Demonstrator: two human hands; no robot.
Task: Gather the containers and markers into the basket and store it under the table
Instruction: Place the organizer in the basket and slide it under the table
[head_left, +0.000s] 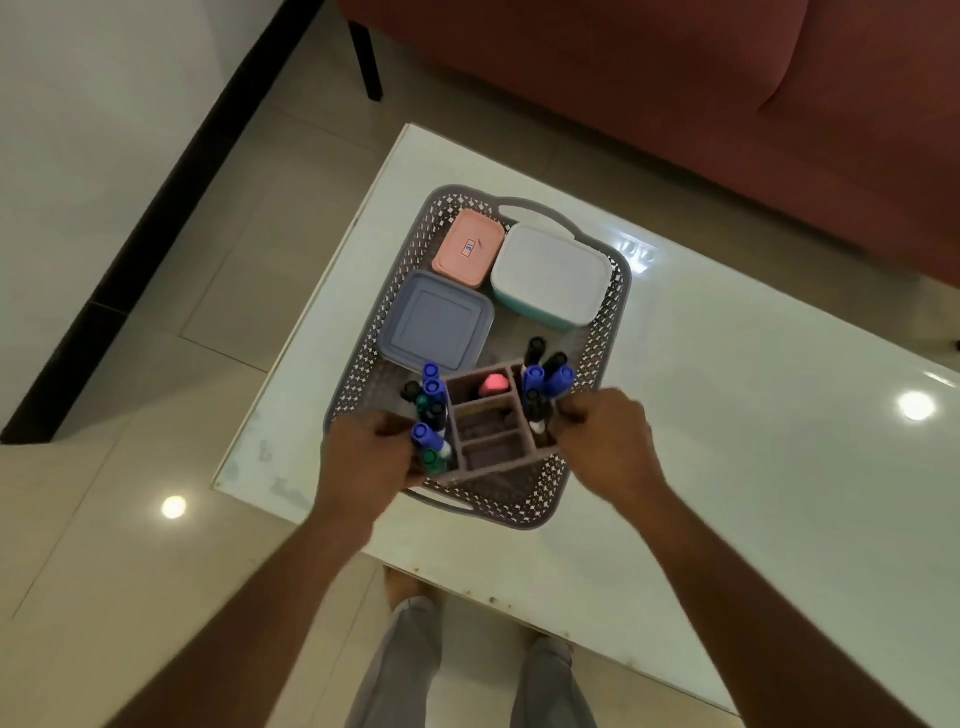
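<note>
A grey perforated basket stands on the white glossy table. Inside its far half lie a pink lidded container, a white-lidded teal container and a grey-blue square container. Over the basket's near half I hold a mauve divided marker holder with both hands. My left hand grips its left side and my right hand grips its right side. Blue, black and green capped markers stand in its side slots, more markers on the right. A pink object sits in a middle slot.
A red sofa with a dark leg runs behind the table. A tiled floor lies to the left, with a white wall and black skirting. My legs stand at the table's near edge.
</note>
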